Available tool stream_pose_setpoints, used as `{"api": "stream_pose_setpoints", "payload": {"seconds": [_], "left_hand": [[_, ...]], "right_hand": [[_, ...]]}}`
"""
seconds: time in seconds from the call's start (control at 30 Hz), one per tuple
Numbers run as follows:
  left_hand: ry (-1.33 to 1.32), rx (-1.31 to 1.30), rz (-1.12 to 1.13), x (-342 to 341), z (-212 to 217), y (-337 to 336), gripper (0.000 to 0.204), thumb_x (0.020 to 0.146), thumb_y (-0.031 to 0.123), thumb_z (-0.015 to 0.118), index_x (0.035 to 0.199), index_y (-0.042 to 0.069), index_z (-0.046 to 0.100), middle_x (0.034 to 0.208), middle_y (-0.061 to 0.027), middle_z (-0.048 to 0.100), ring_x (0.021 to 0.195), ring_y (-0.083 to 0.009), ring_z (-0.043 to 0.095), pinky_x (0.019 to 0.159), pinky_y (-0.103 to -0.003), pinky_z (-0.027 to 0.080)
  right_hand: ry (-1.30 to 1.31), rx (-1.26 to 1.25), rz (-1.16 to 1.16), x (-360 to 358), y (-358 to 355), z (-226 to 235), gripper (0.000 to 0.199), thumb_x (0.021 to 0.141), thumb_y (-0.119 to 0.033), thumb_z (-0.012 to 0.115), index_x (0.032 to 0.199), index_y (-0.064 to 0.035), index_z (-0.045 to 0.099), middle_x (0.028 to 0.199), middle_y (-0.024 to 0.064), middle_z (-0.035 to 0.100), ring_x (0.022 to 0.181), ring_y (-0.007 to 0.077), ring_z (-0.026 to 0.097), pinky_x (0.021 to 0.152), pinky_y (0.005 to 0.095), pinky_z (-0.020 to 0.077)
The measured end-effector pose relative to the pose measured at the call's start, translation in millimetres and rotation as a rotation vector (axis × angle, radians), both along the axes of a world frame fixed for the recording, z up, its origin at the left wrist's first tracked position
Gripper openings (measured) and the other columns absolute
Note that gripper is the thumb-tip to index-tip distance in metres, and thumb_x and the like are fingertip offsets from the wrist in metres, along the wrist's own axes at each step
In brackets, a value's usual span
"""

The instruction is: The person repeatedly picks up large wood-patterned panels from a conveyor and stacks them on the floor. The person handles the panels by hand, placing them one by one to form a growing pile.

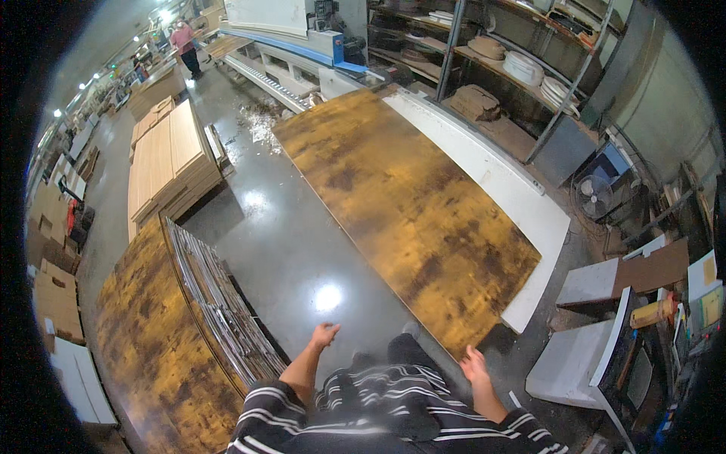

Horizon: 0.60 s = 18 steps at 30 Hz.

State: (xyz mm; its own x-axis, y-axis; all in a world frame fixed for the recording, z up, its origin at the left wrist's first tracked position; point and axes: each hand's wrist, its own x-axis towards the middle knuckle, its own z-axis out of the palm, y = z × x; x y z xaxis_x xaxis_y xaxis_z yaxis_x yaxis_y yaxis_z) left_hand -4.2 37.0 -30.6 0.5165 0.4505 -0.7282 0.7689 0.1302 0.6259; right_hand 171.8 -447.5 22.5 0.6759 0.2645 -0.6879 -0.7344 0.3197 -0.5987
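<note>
The large mottled brown board [416, 197] lies flat on a white table [556, 227], its left edge overhanging the floor – probably so that it can be reached from that side. A stack of similar boards [174, 325] sits to the left, seemingly within easy turning reach. Beyond it, pale boards [170, 155] are piled flat, likely to keep them straight. The right hand [475, 367] is partly open at the board's near corner – whether it touches, I cannot tell. The left hand [325, 334], loosely half-open above the floor, holds nothing visible.
</note>
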Motion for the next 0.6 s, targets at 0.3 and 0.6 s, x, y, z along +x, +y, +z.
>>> {"api": "stream_pose_setpoints", "payload": {"seconds": [0.3, 0.6], "left_hand": [[-0.302, -0.457, 0.399, 123, 27, -39, 0.066, 0.079, 0.049, 0.065, 0.125, 0.008, 0.043, 0.099, -0.0107, 0.058, 0.089, -0.0243, 0.059, 0.079, -0.043, 0.048], [-0.371, -0.171, 0.74, 133, 26, -117, 0.034, 0.079, 0.035, 0.07, 0.08, 0.005, 0.056, 0.06, -0.0038, 0.051, 0.045, -0.0148, 0.041, 0.039, -0.034, 0.033]], "right_hand": [[0.251, -0.387, -0.117, -108, -177, 52, 0.051, 0.093, -0.039, 0.048, 0.133, -0.0094, 0.036, 0.133, 0.0117, 0.04, 0.116, 0.0256, 0.045, 0.089, 0.0441, 0.0402], [0.289, -0.843, 0.031, -49, -226, 31, 0.057, 0.092, -0.045, 0.047, 0.133, -0.0082, 0.036, 0.131, 0.0118, 0.043, 0.115, 0.0269, 0.046, 0.088, 0.0462, 0.0406]]}}
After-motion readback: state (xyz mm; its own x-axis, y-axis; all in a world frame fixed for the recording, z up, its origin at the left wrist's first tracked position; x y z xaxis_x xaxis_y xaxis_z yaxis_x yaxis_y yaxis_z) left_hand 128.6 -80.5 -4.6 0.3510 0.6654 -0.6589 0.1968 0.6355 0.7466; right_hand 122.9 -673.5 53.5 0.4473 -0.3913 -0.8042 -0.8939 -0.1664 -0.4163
